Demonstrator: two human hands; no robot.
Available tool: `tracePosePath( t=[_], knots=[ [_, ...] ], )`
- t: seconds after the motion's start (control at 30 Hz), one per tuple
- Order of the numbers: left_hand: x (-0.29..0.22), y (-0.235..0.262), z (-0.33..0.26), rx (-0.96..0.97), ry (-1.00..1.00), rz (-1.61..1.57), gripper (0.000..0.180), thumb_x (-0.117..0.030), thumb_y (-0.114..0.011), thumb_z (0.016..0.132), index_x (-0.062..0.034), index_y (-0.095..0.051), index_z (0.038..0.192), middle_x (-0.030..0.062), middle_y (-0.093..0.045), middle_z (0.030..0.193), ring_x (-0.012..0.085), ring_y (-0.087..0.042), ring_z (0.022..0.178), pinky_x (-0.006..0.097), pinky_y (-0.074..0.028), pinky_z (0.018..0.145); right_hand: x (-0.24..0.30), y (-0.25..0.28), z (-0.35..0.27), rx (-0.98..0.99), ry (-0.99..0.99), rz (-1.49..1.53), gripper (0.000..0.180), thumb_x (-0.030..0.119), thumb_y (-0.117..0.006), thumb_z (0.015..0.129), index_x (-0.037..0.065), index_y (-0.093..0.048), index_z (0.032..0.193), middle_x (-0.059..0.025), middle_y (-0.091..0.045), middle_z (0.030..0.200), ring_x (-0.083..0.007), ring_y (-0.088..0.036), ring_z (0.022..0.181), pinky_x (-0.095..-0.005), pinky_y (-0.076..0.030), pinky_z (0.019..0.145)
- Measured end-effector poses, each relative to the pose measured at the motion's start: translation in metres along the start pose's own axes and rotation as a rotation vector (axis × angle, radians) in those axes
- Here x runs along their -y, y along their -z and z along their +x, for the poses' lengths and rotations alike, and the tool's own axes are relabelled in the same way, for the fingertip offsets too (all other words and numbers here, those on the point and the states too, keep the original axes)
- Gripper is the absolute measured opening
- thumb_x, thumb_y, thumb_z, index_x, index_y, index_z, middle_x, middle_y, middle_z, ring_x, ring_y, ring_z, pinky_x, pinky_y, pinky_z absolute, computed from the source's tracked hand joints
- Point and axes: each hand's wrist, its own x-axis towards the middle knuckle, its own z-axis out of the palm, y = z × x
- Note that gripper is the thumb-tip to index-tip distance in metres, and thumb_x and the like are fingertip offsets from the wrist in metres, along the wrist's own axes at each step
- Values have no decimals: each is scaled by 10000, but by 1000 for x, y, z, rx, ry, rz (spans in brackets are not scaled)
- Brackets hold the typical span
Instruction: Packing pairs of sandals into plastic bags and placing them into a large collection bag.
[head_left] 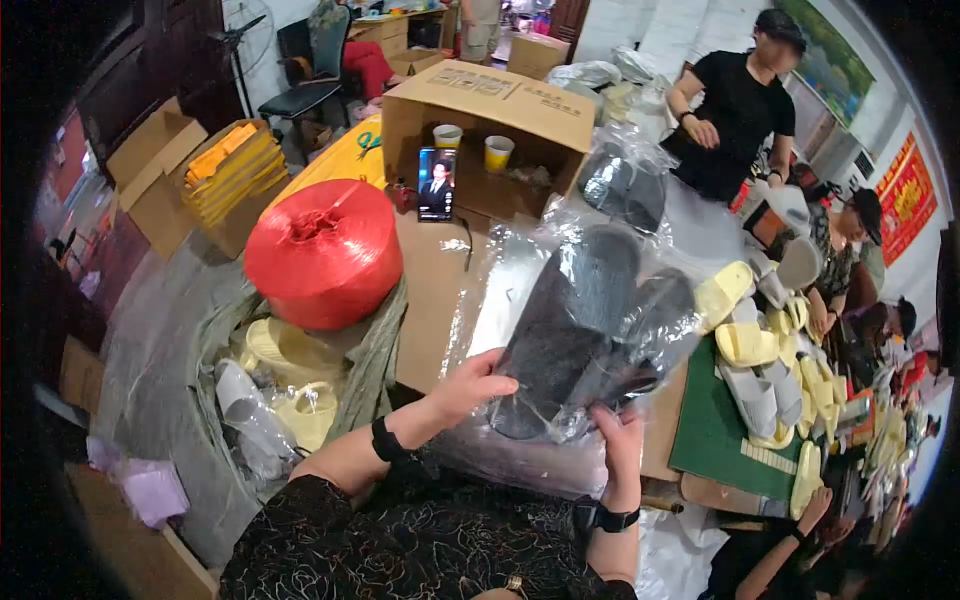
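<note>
A pair of black slippers (573,325) in a clear plastic bag is held up in front of me, over the table. My left hand (474,388) grips the bag's near left edge, thumb on top and the other fingers hidden beneath. At the near right edge my right hand (617,436) pinches the plastic, its fingers partly under the bag. Another bagged dark pair of slippers (624,186) lies just beyond, beside the open cardboard box (480,92). Clear plastic bags (512,275) lie under and around the pair I hold.
Left of me, a red twine roll (322,252) sits above an open sack (375,360) of bagged yellow and grey slippers. A phone (436,184) leans at the box. Yellow and grey slippers (748,345) crowd the green mat (700,430) at right, where several people work.
</note>
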Motion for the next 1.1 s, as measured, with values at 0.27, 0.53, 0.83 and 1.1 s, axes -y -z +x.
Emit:
tracePosePath(
  t=[0.27, 0.53, 0.83, 1.1],
  knots=[
    [16, -11, -45, 23, -59, 41, 651, -94, -711, 852, -11, -393, 1414, 75, -541, 1299, 171, -504, 1152, 341, -407, 1016, 19, -61, -23, 36, 2, -234, 232, 45, -723, 831, -32, -644, 1035, -53, -674, 974, -115, -605, 873, -294, -510, 747],
    [-10, 144, -228, -454, -146, 541, 473, -100, -685, 858, -54, -553, 1310, 104, -556, 1351, 251, -534, 1226, 397, -427, 1041, 16, -72, -14, 573, 192, -406, 561, 158, -738, 705, 0, -588, 1223, -50, -657, 897, -75, -491, 660, -241, -408, 598],
    [39, 104, -297, -1236, -171, -718, 331, -259, -591, 942, -87, -570, 1224, 127, -588, 1246, 301, -541, 1188, 478, -473, 1000, -32, -62, 25, 297, -18, -292, 256, 151, -610, 956, 4, -612, 1165, 7, -581, 831, -59, -503, 718, -202, -391, 619],
    [1, 184, -300, -1188, -301, 543, 274, -250, -648, 870, -102, -578, 1089, 143, -561, 1166, 321, -541, 1101, 496, -511, 916, -39, -62, 23, 283, 32, -250, 205, 89, -630, 943, -6, -610, 1124, 32, -525, 788, -35, -457, 655, -188, -366, 565]
  ],
)
